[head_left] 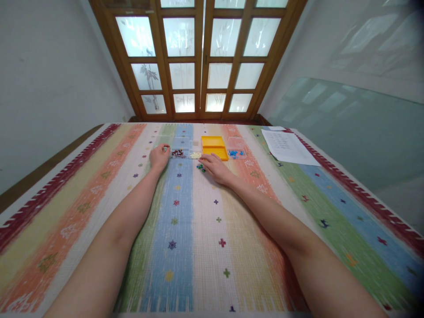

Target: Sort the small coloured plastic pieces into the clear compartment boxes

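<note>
Beads (201, 168), small and green, lie loose seven o'clock from yellow plastic case (212, 141), brown beads (178, 153) boxed, left hand (159, 156) and right hand (216, 168) grips unclear.

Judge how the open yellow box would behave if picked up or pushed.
The yellow box has straight, crisp edges, so it is probably stiff, perhaps light plastic. Lying open and low, it seems likelier to slide than tip. Lifted by one half, the other might swing at the seam.

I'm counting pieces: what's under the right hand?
Small dark pieces show at the edge of the right hand, on the tablecloth; whatever the hand covers can't be seen.
</note>
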Tool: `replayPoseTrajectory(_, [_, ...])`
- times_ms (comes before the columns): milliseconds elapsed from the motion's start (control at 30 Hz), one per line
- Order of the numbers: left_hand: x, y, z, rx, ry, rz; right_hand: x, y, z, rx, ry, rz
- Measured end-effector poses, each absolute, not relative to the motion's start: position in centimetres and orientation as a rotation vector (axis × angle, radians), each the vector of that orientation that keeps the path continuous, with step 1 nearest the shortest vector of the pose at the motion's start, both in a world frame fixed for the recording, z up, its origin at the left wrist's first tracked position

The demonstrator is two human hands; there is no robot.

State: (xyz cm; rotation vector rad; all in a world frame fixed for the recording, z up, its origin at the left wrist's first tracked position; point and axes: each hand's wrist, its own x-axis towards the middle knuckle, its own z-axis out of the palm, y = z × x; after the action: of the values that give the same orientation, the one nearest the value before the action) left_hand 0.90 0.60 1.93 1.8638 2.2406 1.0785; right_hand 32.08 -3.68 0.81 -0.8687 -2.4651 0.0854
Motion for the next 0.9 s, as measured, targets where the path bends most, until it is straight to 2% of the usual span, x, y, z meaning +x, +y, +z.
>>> replayPoseTrajectory(300, [-2.0, 0.9, 2.1, 1.608, 2.404, 1.086, 33.3, -2.5, 0.9, -0.927, -2.314, 0.121])
replayPoseTrajectory(900, [-1.8, 0.8, 2.0, 1.627, 2.371, 1.177, 38.8, 1.2, 1.5, -1.078, -1.862, 0.089])
